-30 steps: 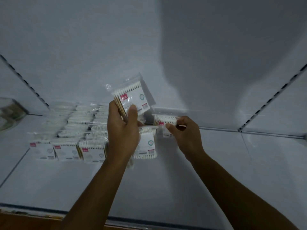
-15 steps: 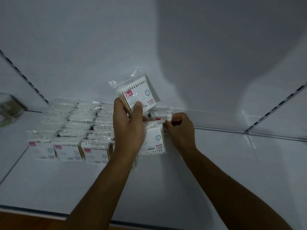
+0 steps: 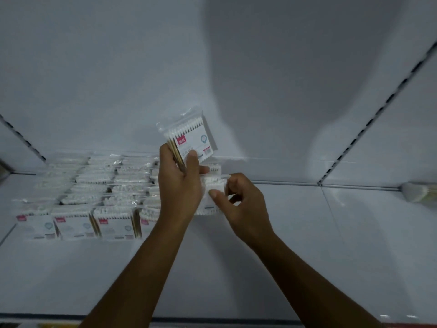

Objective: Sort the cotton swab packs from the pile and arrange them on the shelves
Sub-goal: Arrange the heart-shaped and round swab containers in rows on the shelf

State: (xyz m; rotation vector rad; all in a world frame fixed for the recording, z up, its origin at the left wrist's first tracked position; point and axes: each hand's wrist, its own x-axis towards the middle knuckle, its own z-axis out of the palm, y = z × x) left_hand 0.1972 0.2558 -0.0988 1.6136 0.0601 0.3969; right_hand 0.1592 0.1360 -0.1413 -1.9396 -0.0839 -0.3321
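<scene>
Fingers (image 3: 214, 194) pinching swab pack (image 3: 212, 197), white shelf (image 3: 260, 256), dim grey back wall (image 3: 118, 67)

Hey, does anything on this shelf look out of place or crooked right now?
Mostly tidy. The shelved packs sit in neat rows; only a blurred bundle lies apart at the shelf's far right edge, too unclear to identify.
</scene>
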